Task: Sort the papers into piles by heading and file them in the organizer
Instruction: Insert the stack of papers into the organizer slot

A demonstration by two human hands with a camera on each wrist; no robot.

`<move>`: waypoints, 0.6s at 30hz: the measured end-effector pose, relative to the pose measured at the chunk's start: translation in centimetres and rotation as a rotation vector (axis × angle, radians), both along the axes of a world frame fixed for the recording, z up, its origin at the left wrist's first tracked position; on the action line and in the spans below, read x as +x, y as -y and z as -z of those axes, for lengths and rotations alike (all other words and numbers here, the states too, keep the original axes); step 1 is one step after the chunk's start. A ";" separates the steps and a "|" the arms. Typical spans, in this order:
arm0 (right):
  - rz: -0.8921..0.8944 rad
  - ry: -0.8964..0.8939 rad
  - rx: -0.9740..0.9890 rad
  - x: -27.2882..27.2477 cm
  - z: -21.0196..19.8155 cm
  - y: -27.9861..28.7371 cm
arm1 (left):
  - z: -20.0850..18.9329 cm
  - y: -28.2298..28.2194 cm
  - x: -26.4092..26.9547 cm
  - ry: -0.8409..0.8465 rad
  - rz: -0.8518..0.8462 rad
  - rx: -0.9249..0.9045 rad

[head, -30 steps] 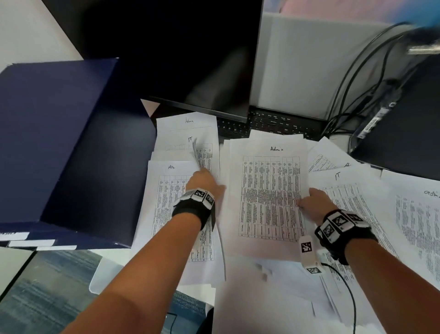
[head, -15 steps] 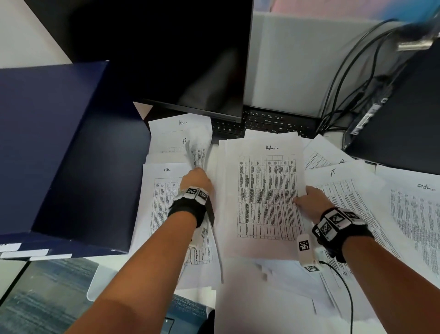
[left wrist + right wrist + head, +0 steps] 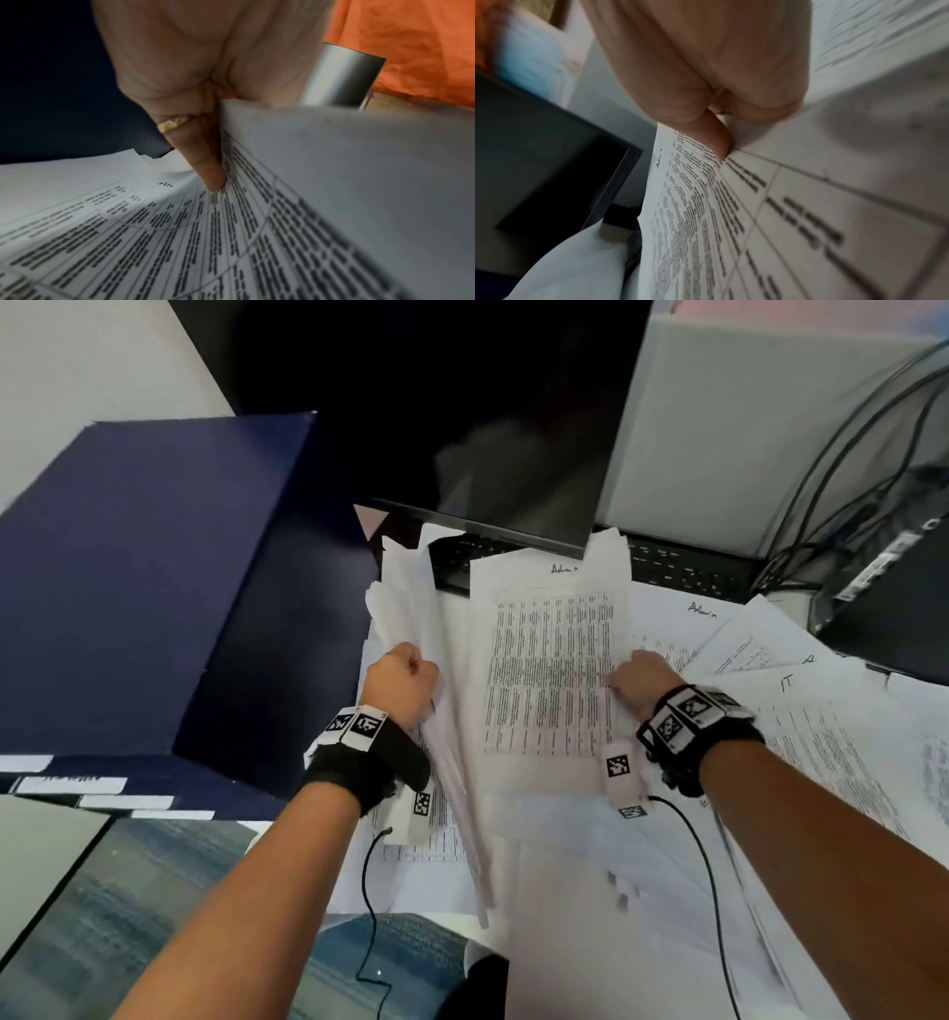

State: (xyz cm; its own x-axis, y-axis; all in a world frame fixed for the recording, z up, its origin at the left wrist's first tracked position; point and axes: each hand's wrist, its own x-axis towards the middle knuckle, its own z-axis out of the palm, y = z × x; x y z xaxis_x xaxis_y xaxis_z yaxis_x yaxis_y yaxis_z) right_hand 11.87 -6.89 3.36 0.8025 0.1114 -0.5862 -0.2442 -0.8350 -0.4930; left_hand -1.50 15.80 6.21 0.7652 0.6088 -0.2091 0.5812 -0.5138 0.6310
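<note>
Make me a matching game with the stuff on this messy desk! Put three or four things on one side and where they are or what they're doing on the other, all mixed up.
Things:
1. left hand
2. right hand
3. blue organizer
4. keyboard

Places or states:
A. stands at the left of the papers
B. grips a lifted bundle of sheets
C. pinches the right edge of a sheet headed Admin
D. lies under the monitor's edge, partly covered by paper

Pairs: 1-B, 2-C, 3-A, 4-D
</note>
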 end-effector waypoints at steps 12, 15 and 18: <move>-0.160 -0.147 -0.022 -0.9 0.2 -4.9 | 1.1 -0.6 -1.8 0.083 -0.063 -0.160; -0.136 -0.147 0.002 -1.5 1.3 -3.7 | 1.1 -0.5 -1.8 0.116 -0.027 -0.152; -0.182 -0.028 -0.104 -2.1 1.5 -3.9 | 0.4 -0.3 -1.6 0.131 -0.001 -0.141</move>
State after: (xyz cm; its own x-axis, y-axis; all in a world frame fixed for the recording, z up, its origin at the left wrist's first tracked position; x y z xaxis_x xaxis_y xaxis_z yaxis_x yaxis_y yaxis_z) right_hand 9.77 -2.99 1.83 0.7578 0.1910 -0.6239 -0.0968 -0.9127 -0.3971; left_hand -3.12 16.08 5.85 0.7907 0.5816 -0.1912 0.4901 -0.4141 0.7671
